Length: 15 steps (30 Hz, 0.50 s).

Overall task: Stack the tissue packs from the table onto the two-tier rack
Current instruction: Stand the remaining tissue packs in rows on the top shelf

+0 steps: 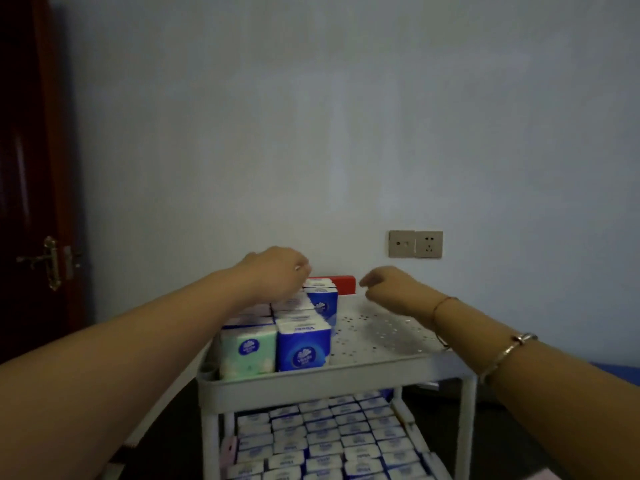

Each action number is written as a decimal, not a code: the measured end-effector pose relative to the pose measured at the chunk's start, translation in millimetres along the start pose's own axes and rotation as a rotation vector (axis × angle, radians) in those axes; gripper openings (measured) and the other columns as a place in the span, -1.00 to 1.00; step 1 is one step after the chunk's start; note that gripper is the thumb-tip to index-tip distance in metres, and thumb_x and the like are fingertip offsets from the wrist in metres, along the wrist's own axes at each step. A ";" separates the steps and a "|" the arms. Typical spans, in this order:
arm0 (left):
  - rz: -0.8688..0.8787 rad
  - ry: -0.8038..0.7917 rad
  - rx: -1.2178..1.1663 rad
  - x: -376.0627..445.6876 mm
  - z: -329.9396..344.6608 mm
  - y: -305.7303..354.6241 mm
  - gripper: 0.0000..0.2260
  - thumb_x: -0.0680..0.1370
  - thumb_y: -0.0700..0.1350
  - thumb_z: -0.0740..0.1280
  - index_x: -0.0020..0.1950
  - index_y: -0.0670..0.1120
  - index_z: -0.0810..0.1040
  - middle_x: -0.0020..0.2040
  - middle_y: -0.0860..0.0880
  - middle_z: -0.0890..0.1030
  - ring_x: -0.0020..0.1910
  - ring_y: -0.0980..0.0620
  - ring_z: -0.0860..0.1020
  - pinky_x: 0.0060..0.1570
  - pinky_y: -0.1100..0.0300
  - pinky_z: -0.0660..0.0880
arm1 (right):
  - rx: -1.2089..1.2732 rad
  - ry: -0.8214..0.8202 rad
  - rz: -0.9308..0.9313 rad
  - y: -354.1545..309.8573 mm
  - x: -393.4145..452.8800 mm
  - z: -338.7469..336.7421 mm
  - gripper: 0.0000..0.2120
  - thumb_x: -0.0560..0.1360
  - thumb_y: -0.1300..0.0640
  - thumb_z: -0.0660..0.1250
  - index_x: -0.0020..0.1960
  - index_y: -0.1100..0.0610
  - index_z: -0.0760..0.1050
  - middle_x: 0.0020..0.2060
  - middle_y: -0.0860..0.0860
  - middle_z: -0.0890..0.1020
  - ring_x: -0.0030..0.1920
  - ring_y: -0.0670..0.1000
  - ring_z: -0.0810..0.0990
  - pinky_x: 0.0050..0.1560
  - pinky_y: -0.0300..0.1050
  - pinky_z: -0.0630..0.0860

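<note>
White plastic two-tier rack (332, 379) stands against a pale blue-grey wall (346, 116), seen from the head camera looking forward and down.

Upper tier: perforated tray, packs only on its left part. 2 front packs stand upright side by side and touching: a green tissue pack (247, 353) on the left, a blue tissue pack (304, 346) on the right. More blue and white packs (313, 299) run in rows behind them toward the wall. Right part of the tray is bare perforated surface.

Lower tier: filled edge to edge with lower-tier packs (329, 441), white tops up, in close rows.

Left hand (277, 273): reaches over the back rows of the upper tier, fingers curled down at the rear packs. Fingertips are blurred; cannot tell whether they grip a pack or only touch it.

Right hand (388, 284): hovers above the bare right part of the tray, fingers loosely curled, holding nothing, apart from the packs. A thin red string (443, 303) sits at the wrist and a metal bangle (509, 351) further up the forearm.

Behind the rack, a red object (343, 284) shows between the 2 hands. A wall socket plate (415, 244) is mounted above right. A dark wooden door (31, 168) with a brass handle (48, 263) fills the left edge.
</note>
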<state>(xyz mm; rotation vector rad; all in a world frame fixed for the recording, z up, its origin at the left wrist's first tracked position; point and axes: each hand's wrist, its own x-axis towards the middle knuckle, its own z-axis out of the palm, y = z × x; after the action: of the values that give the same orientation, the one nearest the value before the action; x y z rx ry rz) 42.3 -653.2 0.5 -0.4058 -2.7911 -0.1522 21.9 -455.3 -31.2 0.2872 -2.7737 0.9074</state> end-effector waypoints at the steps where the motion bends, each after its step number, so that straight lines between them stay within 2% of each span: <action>1: 0.018 0.044 -0.054 -0.2 -4.9 9.3 -0.66 0.64 -0.01 0.08 0.30 -0.08 0.50 0.35 -0.07 0.49 0.30 -0.07 0.44 0.32 0.00 0.35 | 0.039 0.053 -0.029 6.8 -9.0 -13.4 -0.68 0.54 0.26 0.17 0.27 0.19 0.47 0.24 0.12 0.52 0.21 0.08 0.49 0.12 -0.13 0.44; 3: 0.063 0.094 -0.144 -1.7 -11.8 37.4 -0.68 0.63 -0.04 0.11 0.29 -0.08 0.52 0.32 -0.07 0.51 0.26 -0.05 0.47 0.27 0.11 0.37 | 0.084 0.162 -0.073 27.0 -30.2 -39.1 -0.69 0.53 0.26 0.17 0.23 0.13 0.50 0.23 0.06 0.52 0.22 0.03 0.47 0.12 -0.17 0.39; 6: 0.150 0.113 -0.248 -6.7 -9.6 95.0 -0.71 0.63 -0.08 0.13 0.24 -0.08 0.56 0.28 -0.06 0.53 0.18 -0.01 0.51 0.10 0.23 0.36 | 0.106 0.282 -0.063 71.5 -62.4 -70.6 -0.74 0.51 0.27 0.19 0.13 0.10 0.54 0.17 0.04 0.54 0.21 0.02 0.47 0.21 -0.11 0.40; 8: 0.209 0.132 -0.332 -9.2 -0.2 138.5 -0.74 0.60 -0.12 0.16 0.17 -0.07 0.59 0.23 -0.07 0.56 0.12 -0.02 0.54 0.05 0.23 0.40 | 0.120 0.306 -0.028 107.8 -83.2 -85.5 -0.77 0.51 0.28 0.20 0.08 0.09 0.54 0.11 0.04 0.56 0.12 0.03 0.52 0.05 -0.19 0.47; 10: 0.264 0.144 -0.407 -10.6 15.2 183.2 -0.75 0.59 -0.16 0.17 0.14 -0.05 0.61 0.23 -0.05 0.56 0.15 0.01 0.52 0.08 0.22 0.38 | 0.130 0.299 0.025 148.0 -101.4 -95.8 -0.80 0.52 0.29 0.20 0.05 0.08 0.51 0.06 0.03 0.56 0.03 0.01 0.53 -0.14 -0.32 0.43; 11: 0.293 0.146 -0.440 -11.9 24.8 205.9 -0.75 0.59 -0.18 0.16 0.13 -0.04 0.60 0.22 -0.02 0.55 0.17 0.04 0.51 0.10 0.22 0.38 | 0.136 0.292 0.050 168.4 -108.8 -98.7 -0.81 0.52 0.28 0.21 0.05 0.08 0.51 0.04 0.03 0.55 0.04 -0.01 0.52 -0.13 -0.32 0.41; 13: 0.347 0.114 -0.501 -13.4 51.4 248.9 -0.74 0.59 -0.20 0.16 0.15 -0.03 0.59 0.20 0.02 0.56 0.14 0.09 0.50 0.08 0.25 0.38 | 0.152 0.254 0.103 207.2 -120.3 -99.8 -0.83 0.52 0.25 0.23 0.06 0.08 0.50 0.06 0.02 0.55 0.11 0.00 0.50 0.02 -0.22 0.42; 15: 0.364 0.032 -0.537 -9.1 84.5 285.1 -0.74 0.59 -0.22 0.17 0.17 -0.04 0.57 0.19 0.01 0.56 0.14 0.09 0.50 0.04 0.27 0.37 | 0.159 0.220 0.156 241.0 -125.7 -96.4 -0.85 0.54 0.24 0.22 0.07 0.08 0.48 0.09 0.04 0.55 0.13 0.00 0.50 0.10 -0.15 0.43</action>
<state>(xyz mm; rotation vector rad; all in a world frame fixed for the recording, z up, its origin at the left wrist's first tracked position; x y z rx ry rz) 109.5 -371.0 -65.4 -1.0124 -2.5545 -0.8155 96.0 -191.9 -122.0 -0.0067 -2.5533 1.1253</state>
